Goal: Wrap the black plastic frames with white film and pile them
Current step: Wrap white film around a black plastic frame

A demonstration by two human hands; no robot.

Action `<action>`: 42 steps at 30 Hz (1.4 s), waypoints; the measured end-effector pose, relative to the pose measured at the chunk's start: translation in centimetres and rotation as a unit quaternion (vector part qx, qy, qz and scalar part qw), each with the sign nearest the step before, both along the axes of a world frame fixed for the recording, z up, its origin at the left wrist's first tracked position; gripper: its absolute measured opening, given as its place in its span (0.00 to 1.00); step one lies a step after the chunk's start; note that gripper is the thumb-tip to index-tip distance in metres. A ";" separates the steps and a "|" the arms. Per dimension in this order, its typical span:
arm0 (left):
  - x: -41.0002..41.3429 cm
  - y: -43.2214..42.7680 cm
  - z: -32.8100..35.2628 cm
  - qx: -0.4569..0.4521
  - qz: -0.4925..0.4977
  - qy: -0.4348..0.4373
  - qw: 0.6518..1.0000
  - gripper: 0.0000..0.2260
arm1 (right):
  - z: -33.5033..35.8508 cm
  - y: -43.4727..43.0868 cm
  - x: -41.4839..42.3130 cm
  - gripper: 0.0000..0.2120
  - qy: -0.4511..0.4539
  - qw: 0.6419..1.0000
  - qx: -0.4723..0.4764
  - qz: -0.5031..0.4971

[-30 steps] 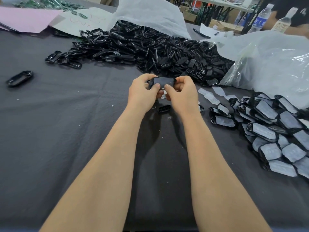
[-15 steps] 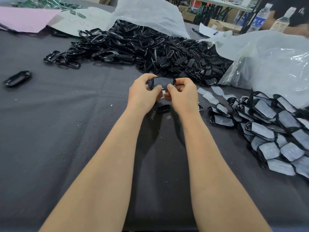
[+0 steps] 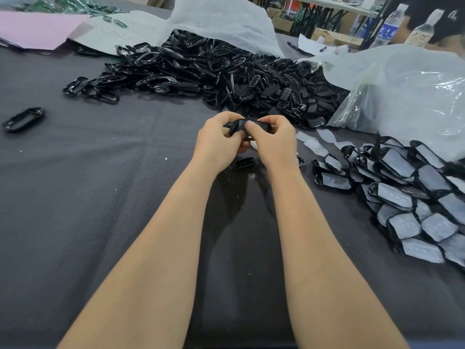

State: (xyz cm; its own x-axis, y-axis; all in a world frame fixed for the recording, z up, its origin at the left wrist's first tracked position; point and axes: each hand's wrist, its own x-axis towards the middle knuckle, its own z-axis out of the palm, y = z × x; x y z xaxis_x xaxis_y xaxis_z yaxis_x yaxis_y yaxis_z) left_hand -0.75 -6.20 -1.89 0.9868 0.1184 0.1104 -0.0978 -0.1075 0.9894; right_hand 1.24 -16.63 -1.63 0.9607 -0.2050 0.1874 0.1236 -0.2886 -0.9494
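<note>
Head view: the table is covered in a dark grey cloth with a few white flecks on it. The landmark is the big heap of bare frames spilling across the far middle.

Just in front of that heap, the left hand and right hand have one black frame up off the cloth. The left fingers are curled round its left end, and the right hand is pinching the other end with the thumb on top. It's hard to say if any film is on it.

A small black piece lies on the cloth nearer than the heap, under the hands. Right of the heap is a clear plastic bag, with loose film pieces and the wrapped pile in front of it. Well left of the heap sits a lone frame. Behind the heap are a white bag, a pink sheet off to the left, and water bottles far right, with shelving beyond.
</note>
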 end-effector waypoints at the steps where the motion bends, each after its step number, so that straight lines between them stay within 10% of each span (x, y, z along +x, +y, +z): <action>1: 0.0 0.0 0.0 -0.005 -0.002 0.000 1.000 0.12 | 0.1 0.0 0.0 0.07 0.009 1.000 0.027 0.002; 11: 0.0 0.1 0.1 -0.049 -0.003 0.012 0.999 0.11 | 0.5 -0.9 0.2 0.08 0.026 0.995 0.094 0.015; 42: 0.0 -0.9 0.4 -0.051 0.066 0.025 0.996 0.11 | 1.2 -0.6 -1.4 0.14 -0.025 0.993 -0.119 -0.013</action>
